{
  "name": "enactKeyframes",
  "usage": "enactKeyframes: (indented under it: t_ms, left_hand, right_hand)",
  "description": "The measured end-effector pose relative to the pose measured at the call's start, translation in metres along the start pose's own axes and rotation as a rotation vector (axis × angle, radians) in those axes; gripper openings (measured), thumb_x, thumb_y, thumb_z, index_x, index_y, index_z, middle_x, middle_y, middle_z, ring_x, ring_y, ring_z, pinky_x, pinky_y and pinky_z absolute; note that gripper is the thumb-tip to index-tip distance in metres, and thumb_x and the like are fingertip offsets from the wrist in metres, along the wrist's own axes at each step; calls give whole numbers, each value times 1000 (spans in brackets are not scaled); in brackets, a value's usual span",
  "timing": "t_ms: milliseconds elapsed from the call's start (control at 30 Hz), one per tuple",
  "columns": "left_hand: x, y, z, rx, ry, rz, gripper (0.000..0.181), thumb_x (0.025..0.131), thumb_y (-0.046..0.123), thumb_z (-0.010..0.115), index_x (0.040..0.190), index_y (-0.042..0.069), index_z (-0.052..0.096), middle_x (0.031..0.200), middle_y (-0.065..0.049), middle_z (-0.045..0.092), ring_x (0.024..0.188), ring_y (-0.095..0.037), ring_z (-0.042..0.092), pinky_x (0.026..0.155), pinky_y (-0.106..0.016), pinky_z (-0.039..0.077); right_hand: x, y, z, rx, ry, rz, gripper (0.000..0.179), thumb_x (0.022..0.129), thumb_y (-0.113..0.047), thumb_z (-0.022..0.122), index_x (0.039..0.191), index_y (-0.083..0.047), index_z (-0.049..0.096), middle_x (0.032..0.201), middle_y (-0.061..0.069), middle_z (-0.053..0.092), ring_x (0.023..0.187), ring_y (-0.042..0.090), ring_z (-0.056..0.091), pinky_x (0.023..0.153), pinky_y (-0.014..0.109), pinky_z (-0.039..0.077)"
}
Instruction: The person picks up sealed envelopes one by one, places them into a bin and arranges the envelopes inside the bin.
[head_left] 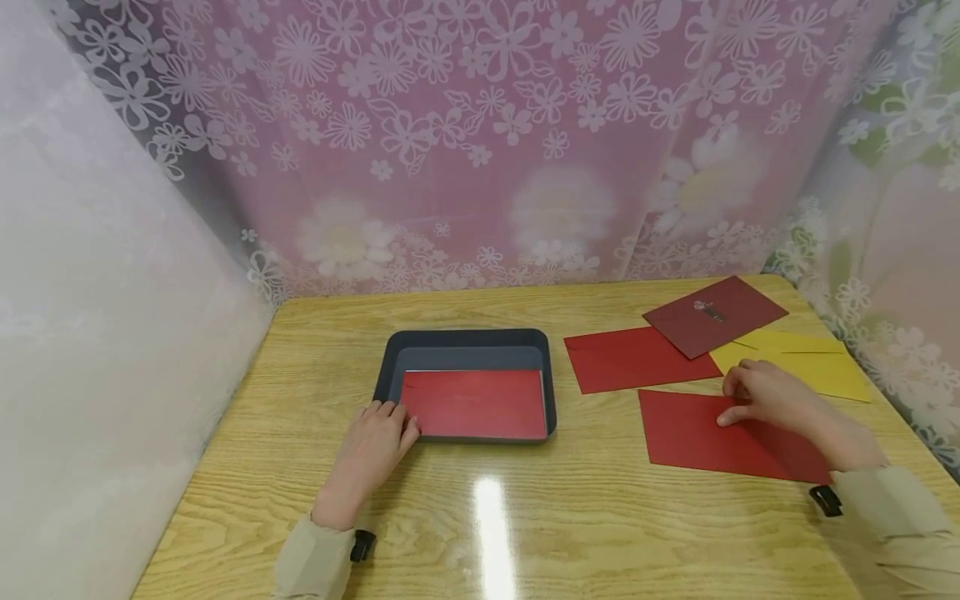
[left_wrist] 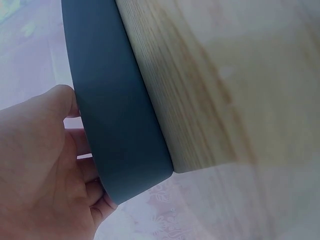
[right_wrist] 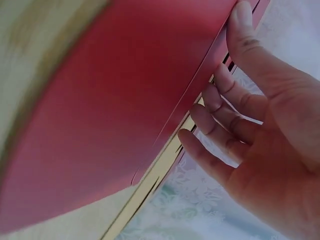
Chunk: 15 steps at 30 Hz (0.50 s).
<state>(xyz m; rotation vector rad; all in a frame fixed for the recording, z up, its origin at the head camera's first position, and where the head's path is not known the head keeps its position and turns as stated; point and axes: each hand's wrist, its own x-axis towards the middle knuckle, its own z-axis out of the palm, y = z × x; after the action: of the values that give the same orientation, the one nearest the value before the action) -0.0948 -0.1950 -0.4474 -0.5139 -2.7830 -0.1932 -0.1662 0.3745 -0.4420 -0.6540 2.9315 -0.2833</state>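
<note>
My left hand (head_left: pixel 372 442) grips the near left corner of a dark grey tray (head_left: pixel 465 337). In the left wrist view the thumb (left_wrist: pixel 65 97) and the curled fingers meet its upper rim. A red envelope (head_left: pixel 476 404) lies flat inside the tray, towards its front. On the right, my right hand (head_left: pixel 776 400) pinches the far edge of another red envelope (head_left: pixel 697 433). Its thumb (right_wrist: pixel 242 35) bears on the envelope's face, with the fingertips along the edge in the right wrist view. The palm and forearm cover part of this envelope's right side in the head view.
Behind my right hand lie another red envelope (head_left: pixel 630 358), a maroon envelope (head_left: pixel 723 312) with a small print, and a yellow envelope (head_left: pixel 817 367), partly overlapping. Flowered curtains (head_left: pixel 480 167) hang at the back and sides of the wooden table (head_left: pixel 585 517).
</note>
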Motion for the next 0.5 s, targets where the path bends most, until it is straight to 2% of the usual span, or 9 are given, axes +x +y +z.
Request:
enactKeyframes:
  t_ms: [167, 300, 400, 500]
  left_hand:
    - [1, 0, 0, 0, 8, 6, 34, 99, 19, 64, 69, 13, 48, 64, 0, 41, 62, -19, 38, 63, -32, 32]
    - [0, 0, 1, -3, 12, 6, 35, 99, 19, 64, 68, 13, 47, 64, 0, 41, 61, -19, 37, 63, -32, 32]
    - [0, 1, 0, -7, 1, -1, 35, 99, 19, 63, 68, 13, 47, 64, 1, 41, 62, -19, 36, 64, -32, 33]
    - [0, 1, -1, -11, -14, -8, 35, 99, 20, 63, 68, 13, 48, 64, 1, 41, 63, -19, 37, 65, -33, 34]
  right_hand:
    - [-5, -4, 0, 80, -47, 34, 42, 76, -35, 86, 88, -8, 56, 75, -3, 48, 68, 12, 41, 63, 31, 36]
    - [-8, -7, -4, 145, -55, 31, 39, 80, -32, 84, 96, -9, 57, 80, -5, 57, 69, 10, 50, 62, 30, 42]
    - [-9, -9, -5, 135, -5, -5, 36, 82, -30, 83, 104, -10, 63, 87, -5, 64, 73, 10, 57, 65, 32, 48]
    - [-10, -14, -5, 106, 92, -34, 25, 85, -23, 81, 104, -14, 67, 87, -8, 64, 74, 7, 58, 65, 31, 50]
